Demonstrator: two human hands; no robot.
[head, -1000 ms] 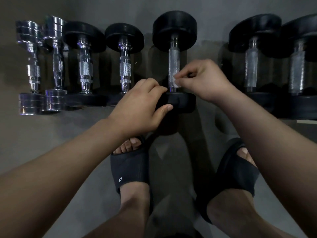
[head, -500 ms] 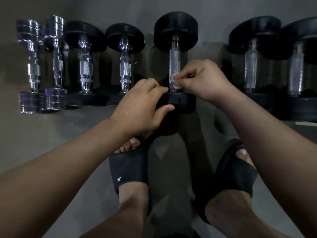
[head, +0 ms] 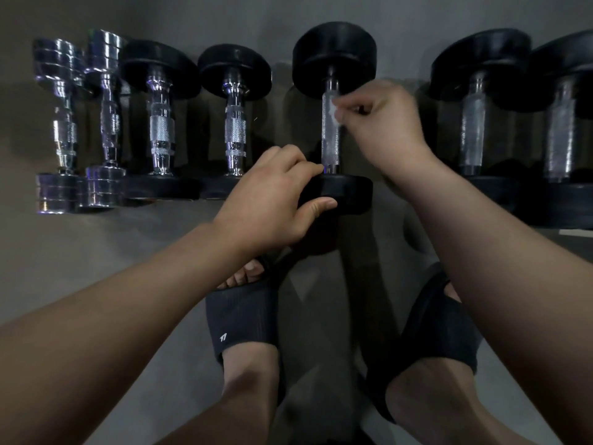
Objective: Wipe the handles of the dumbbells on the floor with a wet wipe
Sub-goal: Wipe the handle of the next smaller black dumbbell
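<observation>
Seven dumbbells lie in a row on the grey floor point(head: 80, 258), handles pointing away from the person; the middle dumbbell point(head: 333, 56), black-headed, sits directly ahead of two feet in black slides point(head: 244, 322). Left hand point(head: 272, 203) grips its near head point(head: 349, 194), fingers curled over the top edge, thumb pressed on the face. Right hand point(head: 382, 123) pinches a small white wet wipe point(head: 336, 113) between thumb and fingertips, held against the upper part of the knurled handle point(head: 330, 146).
</observation>
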